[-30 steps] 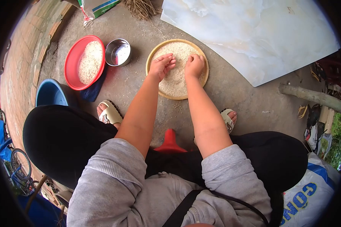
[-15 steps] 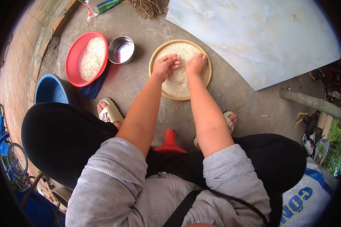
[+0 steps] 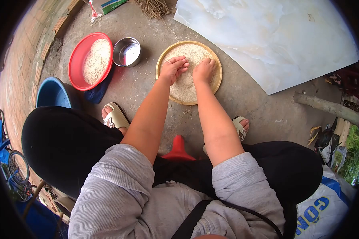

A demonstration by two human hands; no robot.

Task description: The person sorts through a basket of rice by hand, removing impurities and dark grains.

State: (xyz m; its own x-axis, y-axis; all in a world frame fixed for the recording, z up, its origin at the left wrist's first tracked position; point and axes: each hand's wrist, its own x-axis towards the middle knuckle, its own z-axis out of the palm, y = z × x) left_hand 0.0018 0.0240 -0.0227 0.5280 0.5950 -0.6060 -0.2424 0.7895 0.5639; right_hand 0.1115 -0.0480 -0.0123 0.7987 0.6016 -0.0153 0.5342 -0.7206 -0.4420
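A round woven bamboo tray (image 3: 170, 96) lies on the concrete floor in front of me, spread with pale rice grains (image 3: 186, 88). My left hand (image 3: 174, 70) is over the left part of the rice, palm turned inward, with thumb and fingers drawn together. Anything in that pinch is too small to make out. Close beside it, my right hand (image 3: 204, 71) is closed over the right part of the rice, back of the hand upward. Its fingertips are largely hidden, so what they hold cannot be seen.
Left of the tray stand a steel pot (image 3: 127, 52), a red basin (image 3: 73, 65) holding rice, and a blue tub (image 3: 54, 95). A large marbled sheet (image 3: 267, 36) covers the floor at upper right. A branch (image 3: 327, 105) lies at right, a printed sack (image 3: 321, 207) below.
My right hand has shifted slightly left toward my left hand, staying closed. My left hand keeps nearly the same place and pinch. The whole view has moved very slightly.
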